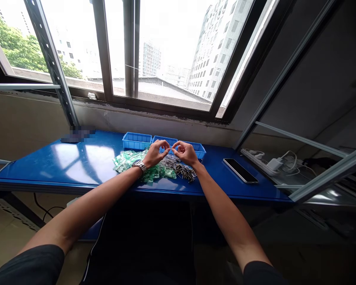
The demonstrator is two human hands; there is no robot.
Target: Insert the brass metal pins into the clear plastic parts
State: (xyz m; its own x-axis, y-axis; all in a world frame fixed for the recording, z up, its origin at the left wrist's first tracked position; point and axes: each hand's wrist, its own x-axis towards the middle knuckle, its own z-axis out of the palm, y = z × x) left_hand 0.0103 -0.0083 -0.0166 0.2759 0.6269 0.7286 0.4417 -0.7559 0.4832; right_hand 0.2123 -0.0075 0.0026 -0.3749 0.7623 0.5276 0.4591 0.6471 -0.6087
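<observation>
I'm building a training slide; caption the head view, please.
Left hand and right hand nearly meet above green packets and dark slender pieces on a blue table, bins behind.

No lettering or numbers are legible; no label, brand or sign either
</observation>
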